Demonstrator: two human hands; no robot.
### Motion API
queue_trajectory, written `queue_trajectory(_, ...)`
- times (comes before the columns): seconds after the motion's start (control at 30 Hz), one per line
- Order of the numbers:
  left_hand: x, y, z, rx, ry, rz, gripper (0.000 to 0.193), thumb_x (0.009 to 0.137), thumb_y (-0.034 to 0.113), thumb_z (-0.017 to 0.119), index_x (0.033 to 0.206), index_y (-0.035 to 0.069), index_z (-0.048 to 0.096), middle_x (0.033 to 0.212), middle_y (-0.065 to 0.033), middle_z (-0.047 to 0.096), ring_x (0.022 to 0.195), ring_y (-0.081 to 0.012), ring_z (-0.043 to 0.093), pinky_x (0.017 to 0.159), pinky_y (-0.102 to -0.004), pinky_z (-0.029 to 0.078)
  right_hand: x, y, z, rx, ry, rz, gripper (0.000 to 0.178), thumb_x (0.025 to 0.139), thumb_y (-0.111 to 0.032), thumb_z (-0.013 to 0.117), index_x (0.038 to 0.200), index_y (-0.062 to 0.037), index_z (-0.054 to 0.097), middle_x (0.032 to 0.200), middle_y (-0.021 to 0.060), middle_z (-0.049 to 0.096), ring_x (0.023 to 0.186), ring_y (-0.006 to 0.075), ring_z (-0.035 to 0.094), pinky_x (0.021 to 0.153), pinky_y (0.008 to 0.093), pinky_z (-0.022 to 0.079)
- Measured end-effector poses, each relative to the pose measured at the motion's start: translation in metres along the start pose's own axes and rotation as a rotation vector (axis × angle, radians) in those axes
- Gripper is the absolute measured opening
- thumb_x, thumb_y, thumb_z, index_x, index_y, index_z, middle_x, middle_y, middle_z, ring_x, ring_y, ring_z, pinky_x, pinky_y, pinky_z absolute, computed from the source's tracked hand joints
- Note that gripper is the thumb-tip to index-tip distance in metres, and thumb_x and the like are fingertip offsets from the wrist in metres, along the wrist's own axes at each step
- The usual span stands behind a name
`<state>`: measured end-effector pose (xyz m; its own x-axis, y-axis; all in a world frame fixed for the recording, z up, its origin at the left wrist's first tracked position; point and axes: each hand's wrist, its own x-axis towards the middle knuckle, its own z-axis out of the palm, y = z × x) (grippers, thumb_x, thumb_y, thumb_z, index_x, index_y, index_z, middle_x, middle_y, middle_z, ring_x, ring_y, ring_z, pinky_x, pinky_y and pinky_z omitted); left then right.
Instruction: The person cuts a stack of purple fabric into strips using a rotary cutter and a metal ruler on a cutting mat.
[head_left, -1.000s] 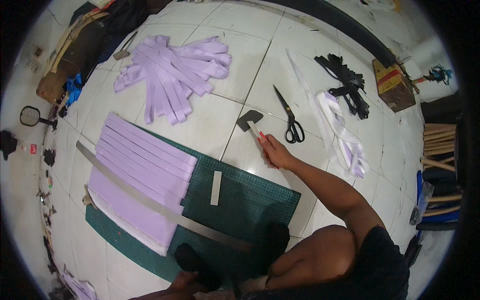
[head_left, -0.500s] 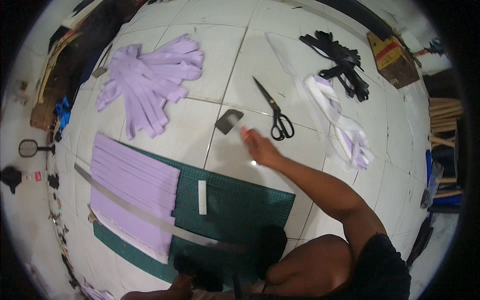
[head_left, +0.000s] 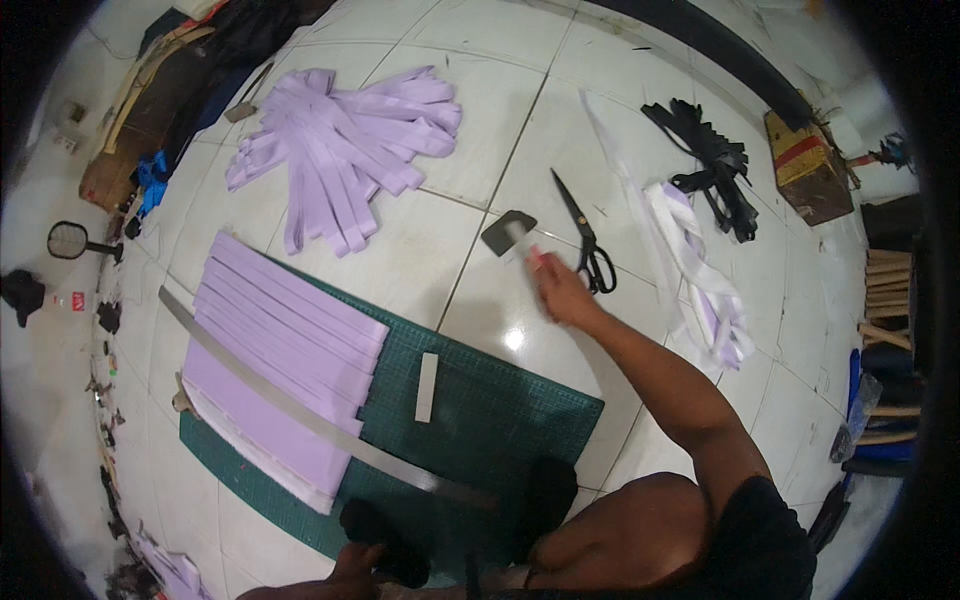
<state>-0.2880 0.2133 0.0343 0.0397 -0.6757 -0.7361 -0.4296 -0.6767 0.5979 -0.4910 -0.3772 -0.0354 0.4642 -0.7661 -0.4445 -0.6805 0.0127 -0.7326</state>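
My right hand (head_left: pixel 563 289) is closed around a small tool with a reddish handle (head_left: pixel 536 256). Its pale, motion-blurred end (head_left: pixel 515 231) lies over a dark square plate (head_left: pixel 507 238) on the tiled floor; I cannot make out the tool's kind. Just right of this hand lie black-handled scissors (head_left: pixel 590 255), blades pointing away from me. At the lower edge my left hand (head_left: pixel 358 562) rests beside a black-covered foot (head_left: pixel 385 535), its fingers mostly hidden. Ahead of it, a long metal ruler (head_left: pixel 270 400) crosses lilac fabric (head_left: pixel 260 375), cut into strips at its far part, on a green cutting mat (head_left: pixel 500 415).
A short pale strip (head_left: pixel 427 388) lies on the mat. Lilac strips (head_left: pixel 335 150) are heaped at the far left. White and lilac strips (head_left: pixel 690 265), black straps (head_left: pixel 710 165) and a worn box (head_left: pixel 808 170) sit to the right. My bent knee (head_left: pixel 630 530) is at the mat's right.
The view has shifted, so the floor things appear farther right. My right hand keeps the tool at the dark plate, with slight blurred movement. The left hand stays low by the foot.
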Motion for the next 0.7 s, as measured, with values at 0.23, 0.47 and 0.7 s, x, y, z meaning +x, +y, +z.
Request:
queue_trajectory(0.23, -0.009, -0.054, 0.023, -0.214, -0.051, -0.170, 0.035, 0.092, 0.031, 0.067, 0.108, 0.001, 0.064, 0.094, -0.0140, 0.067, 0.084, -0.0272, 0.067, 0.071, -0.0399, 0.054, -0.003, -0.020, -0.017, 0.077, 0.221, 0.050, 0.044, 0.105, -0.041, 0.038, 0.124, -0.0039, 0.050, 0.097, 0.0266, 0.065, 0.094, 0.0409, 0.065, 0.078, 0.0489, 0.051)
queue_trajectory(0.47, -0.005, -0.055, 0.018, -0.144, -0.094, 0.000, 0.040, 0.087, 0.032, 0.071, 0.117, 0.005, 0.063, 0.096, -0.0168, 0.064, 0.088, -0.0299, 0.064, 0.077, -0.0411, 0.052, -0.023, 0.004, -0.002, -0.555, 0.268, -0.253, 0.047, 0.101, -0.029, 0.047, 0.147, -0.0181, 0.041, 0.099, 0.0249, 0.056, 0.088, 0.0422, 0.061, 0.079, 0.0517, 0.051)
queue_trajectory(0.7, -0.011, -0.065, 0.027, -0.413, 0.016, -0.208, 0.044, 0.085, 0.036, 0.071, 0.119, 0.010, 0.065, 0.096, -0.0197, 0.062, 0.092, -0.0350, 0.061, 0.083, -0.0421, 0.050, -0.017, -0.005, 0.001, -0.495, 0.283, -0.166, 0.048, 0.102, -0.030, 0.046, 0.148, -0.0247, 0.038, 0.104, 0.0224, 0.055, 0.094, 0.0391, 0.060, 0.079, 0.0513, 0.051)
